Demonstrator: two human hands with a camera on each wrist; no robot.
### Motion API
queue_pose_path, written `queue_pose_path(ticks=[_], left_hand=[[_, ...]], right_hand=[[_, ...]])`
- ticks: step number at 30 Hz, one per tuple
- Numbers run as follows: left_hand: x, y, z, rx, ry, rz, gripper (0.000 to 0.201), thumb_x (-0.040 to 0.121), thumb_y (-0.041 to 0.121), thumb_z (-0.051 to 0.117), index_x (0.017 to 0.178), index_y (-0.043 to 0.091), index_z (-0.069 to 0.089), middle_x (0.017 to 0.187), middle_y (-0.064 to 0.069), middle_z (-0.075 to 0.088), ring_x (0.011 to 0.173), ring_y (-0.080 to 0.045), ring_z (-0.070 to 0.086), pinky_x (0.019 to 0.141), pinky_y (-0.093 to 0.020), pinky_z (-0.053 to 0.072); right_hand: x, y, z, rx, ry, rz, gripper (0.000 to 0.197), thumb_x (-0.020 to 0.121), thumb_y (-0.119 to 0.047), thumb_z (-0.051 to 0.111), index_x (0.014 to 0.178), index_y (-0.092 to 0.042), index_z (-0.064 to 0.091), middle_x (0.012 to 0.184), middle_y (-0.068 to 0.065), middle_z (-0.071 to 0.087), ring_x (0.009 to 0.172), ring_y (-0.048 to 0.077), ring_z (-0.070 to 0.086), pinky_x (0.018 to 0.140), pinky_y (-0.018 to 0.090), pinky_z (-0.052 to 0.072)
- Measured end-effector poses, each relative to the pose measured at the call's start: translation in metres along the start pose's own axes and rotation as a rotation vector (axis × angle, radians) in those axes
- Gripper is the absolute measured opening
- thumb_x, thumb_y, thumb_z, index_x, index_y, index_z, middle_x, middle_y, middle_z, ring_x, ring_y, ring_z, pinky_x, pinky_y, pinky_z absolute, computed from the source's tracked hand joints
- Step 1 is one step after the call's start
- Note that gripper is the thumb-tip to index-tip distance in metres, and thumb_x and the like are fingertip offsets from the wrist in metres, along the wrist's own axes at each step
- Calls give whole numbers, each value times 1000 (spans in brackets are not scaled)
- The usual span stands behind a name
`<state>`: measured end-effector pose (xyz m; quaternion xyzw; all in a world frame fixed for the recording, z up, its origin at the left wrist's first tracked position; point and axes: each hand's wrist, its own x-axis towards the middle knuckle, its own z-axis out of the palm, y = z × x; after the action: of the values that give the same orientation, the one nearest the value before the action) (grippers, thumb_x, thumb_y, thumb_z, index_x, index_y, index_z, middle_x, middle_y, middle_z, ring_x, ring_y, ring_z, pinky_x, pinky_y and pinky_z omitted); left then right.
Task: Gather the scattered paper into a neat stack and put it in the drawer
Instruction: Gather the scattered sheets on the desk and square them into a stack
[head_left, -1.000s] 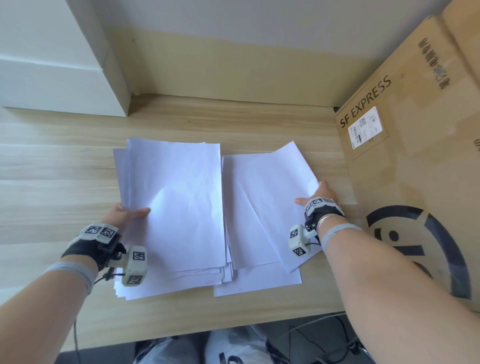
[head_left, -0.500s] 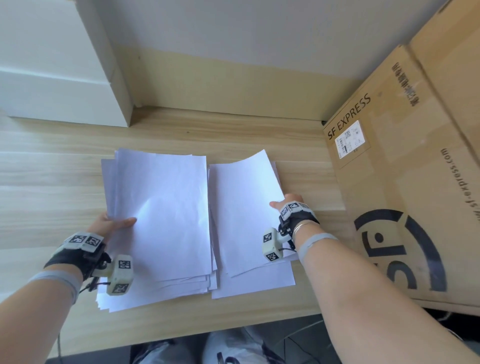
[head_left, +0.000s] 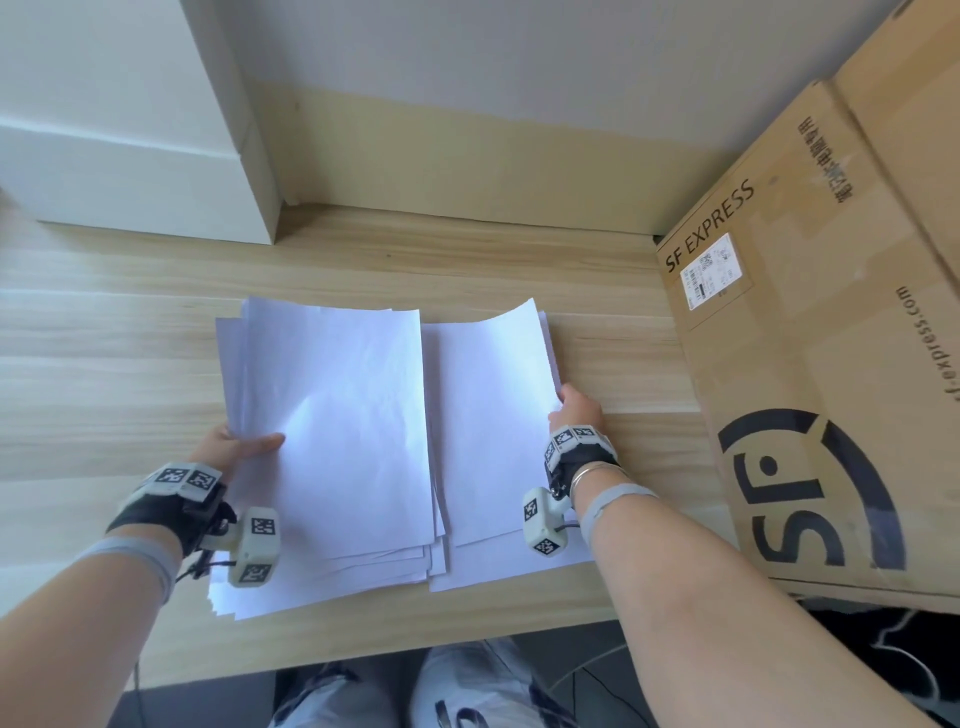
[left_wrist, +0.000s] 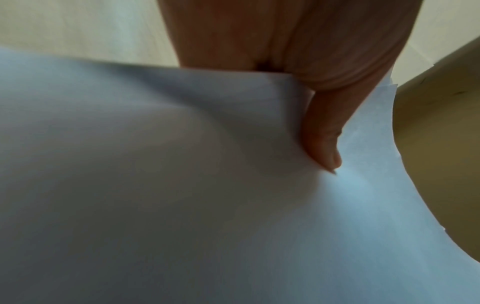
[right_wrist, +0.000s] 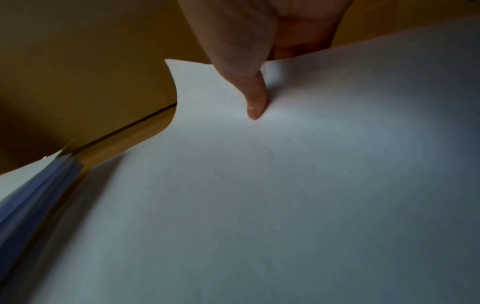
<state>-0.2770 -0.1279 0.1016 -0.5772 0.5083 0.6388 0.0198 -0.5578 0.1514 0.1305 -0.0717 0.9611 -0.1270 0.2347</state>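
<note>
Two loose piles of white paper lie side by side on the wooden desk (head_left: 104, 364). My left hand (head_left: 244, 444) grips the left pile (head_left: 337, 431) at its left edge, thumb on top (left_wrist: 324, 144), fingers hidden beneath. My right hand (head_left: 574, 413) pinches the right pile (head_left: 488, 415) at its right edge, thumb pressed on the top sheet (right_wrist: 255, 98), whose far right corner curls upward. The sheets in both piles are fanned and uneven at the near ends. No drawer is in view.
A large SF Express cardboard box (head_left: 831, 338) stands close on the right, almost touching my right hand. A white box (head_left: 130, 156) sits at the back left against the wall. The desk's front edge (head_left: 363, 654) is just below the piles, with my knees under it.
My right hand has slid the right sheets leftward and squared them up beside the left pile. The left hand has kept its grip on the left pile's edge.
</note>
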Motion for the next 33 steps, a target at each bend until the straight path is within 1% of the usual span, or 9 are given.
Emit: queue_pose_path(ticks=[2, 5, 8, 11, 14, 19, 24, 29, 33], left_hand=[[0, 1, 0, 9, -11, -10, 7, 79, 3, 67, 81, 7, 62, 53, -6, 70, 70, -32, 59, 74, -44, 49], [-1, 2, 2, 27, -10, -12, 12, 79, 3, 67, 90, 1, 62, 69, -15, 65, 70, -33, 57, 83, -50, 48], [0, 1, 1, 45, -2, -14, 17, 78, 4, 68, 92, 0, 60, 68, -14, 64, 71, -35, 57, 83, -50, 48], [3, -2, 2, 65, 21, -12, 18, 78, 4, 69, 93, 1, 59, 53, -7, 67, 72, -36, 57, 88, -51, 47], [2, -1, 4, 51, 23, -16, 14, 80, 0, 66, 91, 0, 59, 47, -7, 66, 62, -33, 57, 78, -45, 48], [-1, 4, 6, 85, 24, -32, 35, 79, 5, 67, 112, -4, 57, 96, -23, 61, 87, -36, 58, 92, -48, 45], [-5, 8, 7, 167, 49, -37, 42, 81, 7, 65, 118, -12, 55, 113, -30, 61, 92, -32, 55, 96, -45, 42], [-11, 11, 15, 224, 35, -6, 49, 86, 18, 62, 127, -8, 51, 129, -26, 55, 117, -39, 53, 88, -35, 38], [-16, 12, 15, 274, 40, -3, 56, 85, 26, 65, 127, -7, 50, 129, -26, 55, 120, -39, 52, 89, -35, 38]], right_hand=[[-4, 3, -5, 138, 30, -1, 33, 90, 5, 40, 113, -16, 50, 103, 23, 62, 69, 23, 52, 54, 19, 41], [-4, 7, -17, 227, 51, -14, 44, 88, 5, 45, 125, -18, 51, 112, 14, 64, 85, 27, 59, 68, 25, 45], [-1, 10, -37, 251, 105, -21, 27, 87, 2, 48, 111, -4, 60, 109, 17, 66, 93, 32, 62, 74, 30, 49], [4, 12, -55, 297, 143, -16, 20, 85, -1, 51, 101, 3, 63, 92, 17, 64, 77, 24, 53, 65, 25, 41], [6, 1, -58, 348, 124, -24, 19, 85, -2, 51, 98, 2, 64, 84, 9, 59, 75, 20, 51, 61, 21, 38], [-10, -46, -22, 322, -40, -97, 27, 87, -4, 51, 112, -3, 62, 107, 14, 67, 94, 28, 62, 81, 31, 50], [-38, -86, 27, 200, -174, -151, 20, 92, -6, 47, 107, -2, 60, 100, 13, 60, 95, 25, 58, 74, 26, 42], [-57, -109, 51, -30, -191, -166, 33, 95, -14, 41, 123, -5, 54, 129, 16, 55, 121, 32, 51, 96, 33, 42], [-69, -117, 70, -187, -129, -225, 30, 95, -19, 42, 118, -8, 58, 129, 11, 51, 123, 30, 41, 98, 37, 38]])
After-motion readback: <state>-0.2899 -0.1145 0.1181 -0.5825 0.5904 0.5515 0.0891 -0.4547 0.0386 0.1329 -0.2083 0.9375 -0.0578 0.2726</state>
